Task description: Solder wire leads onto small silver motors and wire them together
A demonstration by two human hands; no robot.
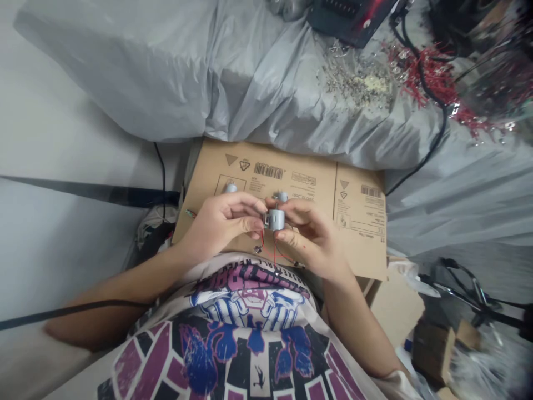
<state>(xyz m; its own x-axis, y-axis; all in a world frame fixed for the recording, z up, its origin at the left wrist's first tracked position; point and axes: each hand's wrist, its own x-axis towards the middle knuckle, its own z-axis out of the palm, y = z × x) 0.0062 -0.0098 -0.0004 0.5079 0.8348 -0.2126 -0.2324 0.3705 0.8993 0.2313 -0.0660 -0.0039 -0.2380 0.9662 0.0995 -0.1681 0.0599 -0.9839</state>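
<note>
Head view: I have my right hand (pixel 311 236)'s grip closed on a motor (pixel 277 220) above the cardboard (pixel 308 158); my left hand (pixel 222 223) meets its left side, hold unclear. Handling appears unfinished; red wires (pixel 275 251) trail near, two other motors (pixel 231 188) lie far, untouched.

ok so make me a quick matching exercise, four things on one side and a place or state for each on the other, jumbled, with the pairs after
Things
1. frontmost silver cylinder
2. cardboard
3. black device
4. red strands

Places or states
A. printed with barcodes
B. tangled, at the upper right
C. between the left hand and the right hand
D. glowing red, at the top edge

Pairs: 1-C, 2-A, 3-D, 4-B
</note>
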